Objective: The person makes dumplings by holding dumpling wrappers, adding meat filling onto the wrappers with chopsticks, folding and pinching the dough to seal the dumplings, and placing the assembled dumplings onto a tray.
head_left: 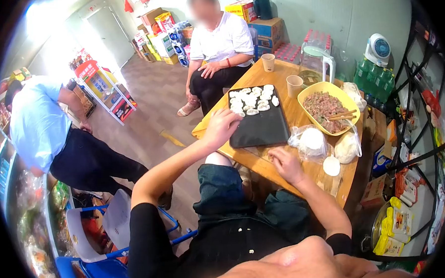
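Note:
My left hand [222,128] is over the left edge of a black tray [259,132], its fingers pinched at a white dumpling [240,113] in the nearest part of the group. Several more dumplings [256,96] lie in rows across the tray's far half. At the table's near edge rests my right hand [286,165], fingers curled in, with no object visible in it. To its right are a plastic bag with a stack of white wrappers [312,141], a single round wrapper [331,166] and a bagged lump of dough [348,147].
A yellow bowl of meat filling [304,96] with chopsticks [341,116] stands on the wooden table [270,160]. Beyond are paper cups [294,86] and a clear pitcher [314,68]. One person [222,44] sits opposite; another [40,117] bends at shelves on the left, near chairs [117,218].

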### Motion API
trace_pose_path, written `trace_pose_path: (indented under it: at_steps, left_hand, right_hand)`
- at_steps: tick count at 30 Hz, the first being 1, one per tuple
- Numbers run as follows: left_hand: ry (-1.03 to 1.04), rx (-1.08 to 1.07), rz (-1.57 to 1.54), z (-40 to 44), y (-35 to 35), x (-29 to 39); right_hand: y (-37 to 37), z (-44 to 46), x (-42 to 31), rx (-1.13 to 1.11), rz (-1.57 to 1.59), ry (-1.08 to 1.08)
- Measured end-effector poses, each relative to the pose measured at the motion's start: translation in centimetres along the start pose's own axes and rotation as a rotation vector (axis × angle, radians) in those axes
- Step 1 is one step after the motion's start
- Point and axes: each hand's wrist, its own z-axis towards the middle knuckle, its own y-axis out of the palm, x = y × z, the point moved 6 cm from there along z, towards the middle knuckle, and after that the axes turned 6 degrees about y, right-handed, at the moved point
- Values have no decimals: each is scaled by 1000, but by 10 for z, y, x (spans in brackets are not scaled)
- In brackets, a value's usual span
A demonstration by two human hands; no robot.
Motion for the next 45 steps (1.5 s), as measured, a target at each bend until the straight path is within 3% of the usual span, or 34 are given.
trace_pose_path:
  at_steps: [4, 7, 15, 17, 25, 29, 31, 45]
  left_hand:
    - [37, 10, -220, 81, 70, -32]
    - [107, -66, -194, 124, 124, -43]
    - [212, -282, -56, 151, 204, -75]
    - [207, -428, -73, 148, 216, -81]
    - [493, -357, -1, 161, 213, -67]
    - [629, -493, 46, 168, 217, -65]
    - [715, -410, 69, 171, 211, -63]
    - [791, -378, 160, 163, 214, -66]
  right_hand:
    - [3, -1, -9, -112, -42, 37]
    - [0, 3, -18, -138, -22, 32]
    - [-4, 8, 3, -148, 55, 105]
    - [-6, 9, 5, -144, 65, 117]
    - [-10, 9, 10, -125, 94, 134]
    - [-10, 8, 14, -107, 91, 144]
    - [-8, 7, 17, -109, 93, 144]
    - [-3, 12, 21, -139, 67, 188]
